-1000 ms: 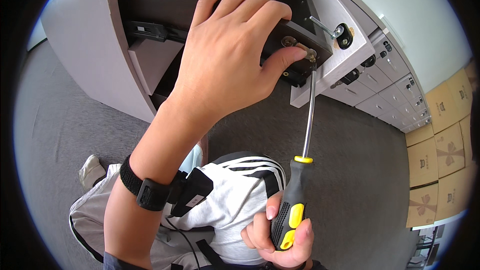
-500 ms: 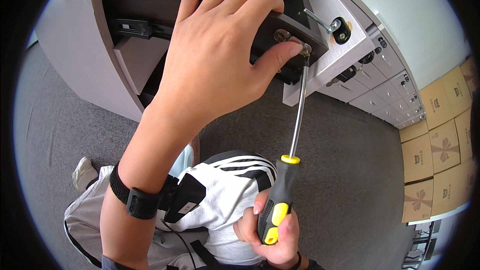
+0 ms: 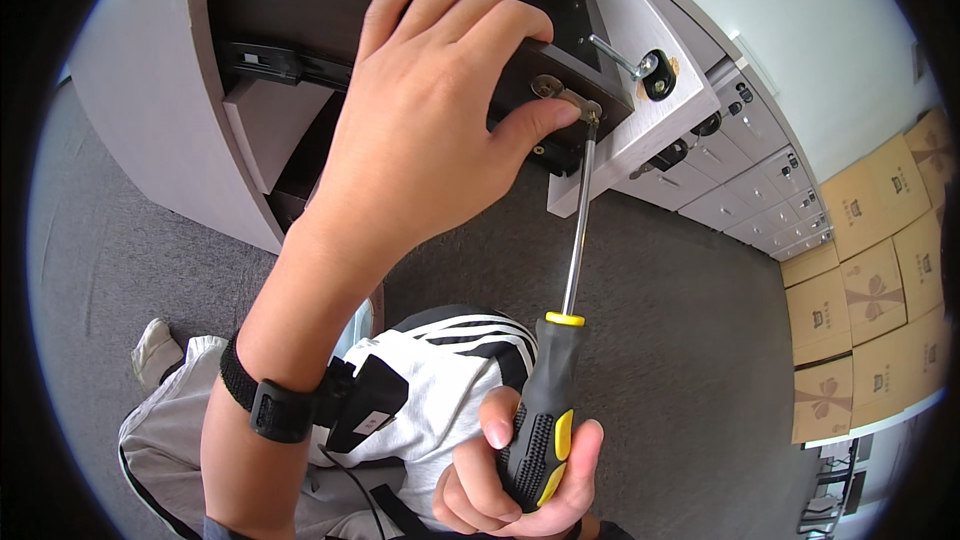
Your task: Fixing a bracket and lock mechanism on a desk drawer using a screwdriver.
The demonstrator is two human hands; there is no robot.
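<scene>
My left hand (image 3: 430, 110) curls its fingers over the top edge of a dark brown drawer side (image 3: 300, 2). Its thumb presses beside a small metal bracket (image 3: 572, 98) on that panel. In my right hand (image 3: 475, 485) is a screwdriver (image 3: 552, 365) with a black-and-yellow handle, fingers and thumb wrapped round the grip. The steel shaft points up and away, its tip at a screw at the bracket's right end. Next to it, the pale drawer front (image 3: 685, 100) carries a black lock (image 3: 658, 78) with a metal rod (image 3: 615, 56) sticking out.
A pale cabinet side (image 3: 150, 70) stands at the left, with a black drawer runner (image 3: 265, 62) inside. Beyond are more locked drawers (image 3: 745, 160) and stacked cardboard boxes (image 3: 820, 315). My knee (image 3: 470, 335) is below, over grey carpet (image 3: 680, 360).
The screwdriver handle has turned, so its yellow pads now face right. My right fingers have shifted round the grip. My left hand keeps its hold on the panel; the view has shifted slightly.
</scene>
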